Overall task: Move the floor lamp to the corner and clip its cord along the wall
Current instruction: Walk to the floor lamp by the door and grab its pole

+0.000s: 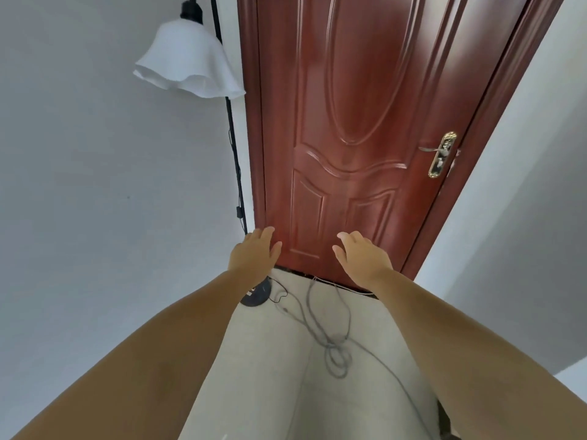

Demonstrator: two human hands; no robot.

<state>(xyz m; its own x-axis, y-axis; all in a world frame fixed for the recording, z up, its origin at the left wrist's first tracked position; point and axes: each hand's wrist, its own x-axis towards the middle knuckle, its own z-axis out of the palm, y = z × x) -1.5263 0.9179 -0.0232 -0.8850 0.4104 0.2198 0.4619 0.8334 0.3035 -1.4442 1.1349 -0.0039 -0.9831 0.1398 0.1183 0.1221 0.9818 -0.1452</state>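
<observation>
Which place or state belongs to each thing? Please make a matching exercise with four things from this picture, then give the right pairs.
Things:
1. lamp shade
2. door handle
3. cord
4. left hand

Places or states:
A. loose loops on the floor
B. open, holding nothing
C. gold plate, right side of the red door
D. white, high beside the black pole

Pairs: 1-D, 2-C, 3-A, 4-B

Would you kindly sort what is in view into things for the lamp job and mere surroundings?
For the job:
black floor lamp with white ruffled shade
loose grey cord on the floor
left hand
right hand

Surroundings:
red-brown panelled door
brass door handle
</observation>
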